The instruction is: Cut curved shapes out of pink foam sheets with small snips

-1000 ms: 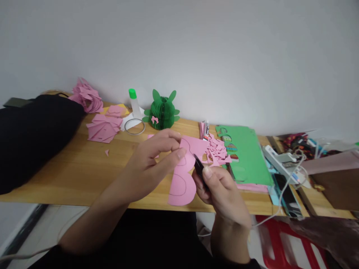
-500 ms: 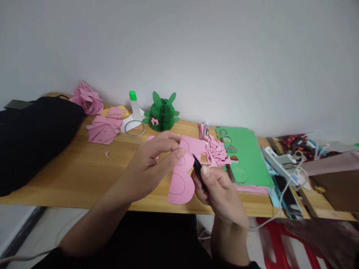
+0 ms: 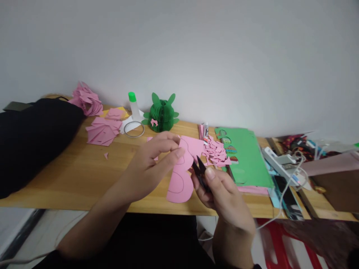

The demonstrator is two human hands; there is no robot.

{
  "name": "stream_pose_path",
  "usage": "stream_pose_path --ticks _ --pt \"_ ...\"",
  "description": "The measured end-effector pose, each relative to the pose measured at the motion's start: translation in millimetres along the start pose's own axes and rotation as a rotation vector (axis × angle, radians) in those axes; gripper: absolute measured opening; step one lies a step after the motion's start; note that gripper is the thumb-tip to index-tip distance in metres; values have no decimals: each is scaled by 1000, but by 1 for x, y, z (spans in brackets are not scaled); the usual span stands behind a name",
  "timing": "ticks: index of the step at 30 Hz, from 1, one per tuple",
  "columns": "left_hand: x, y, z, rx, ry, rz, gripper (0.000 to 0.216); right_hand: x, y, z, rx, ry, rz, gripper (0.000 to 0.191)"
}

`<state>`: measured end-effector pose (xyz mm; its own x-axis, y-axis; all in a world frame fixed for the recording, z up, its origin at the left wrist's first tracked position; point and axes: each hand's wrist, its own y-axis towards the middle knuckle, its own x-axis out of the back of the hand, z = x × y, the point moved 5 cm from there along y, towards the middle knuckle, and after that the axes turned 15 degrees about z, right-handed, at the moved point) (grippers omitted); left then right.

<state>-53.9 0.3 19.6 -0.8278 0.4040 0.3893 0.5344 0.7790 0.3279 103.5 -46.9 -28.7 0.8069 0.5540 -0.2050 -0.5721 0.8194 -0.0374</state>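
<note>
Between the thumb and fingers of my left hand [image 3: 153,160] is a sheet of pink paper [image 3: 181,183]. Its right edge is cut in scallops, and dark curved lines are drawn on it. My right hand [image 3: 217,188] grips small black scissors [image 3: 199,172], whose blades are parted and lie at the notch of the paper's right edge. The scissors' handle is mostly hidden in my palm. Just beyond the hands lies a heap of pink paper scraps [image 3: 215,151]. Behind them stands a green paper honeycomb figure [image 3: 162,117] with leaf-like ears.
On the left are a black bag [image 3: 36,138], folded pink paper pieces [image 3: 103,130], a glue stick [image 3: 134,106] and a metal ring [image 3: 134,129]. On the right lie a green sheet [image 3: 246,157], a glue tube [image 3: 206,132], a power strip [image 3: 277,160] and a phone [image 3: 287,198].
The scissor blades have opened from nearly closed, and my right hand has shifted slightly right and down. My left hand keeps its pinch on the pink paper.
</note>
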Motion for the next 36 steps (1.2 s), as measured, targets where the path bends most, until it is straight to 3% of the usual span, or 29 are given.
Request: stream_pose_path --ticks 14,36 --pt "-5 -2 -9 -110 82 31 23 -4 4 15 -23 -119 12 47" --pt "-4 -2 -9 -4 31 72 29 -4 4 13 -38 -174 -13 48"
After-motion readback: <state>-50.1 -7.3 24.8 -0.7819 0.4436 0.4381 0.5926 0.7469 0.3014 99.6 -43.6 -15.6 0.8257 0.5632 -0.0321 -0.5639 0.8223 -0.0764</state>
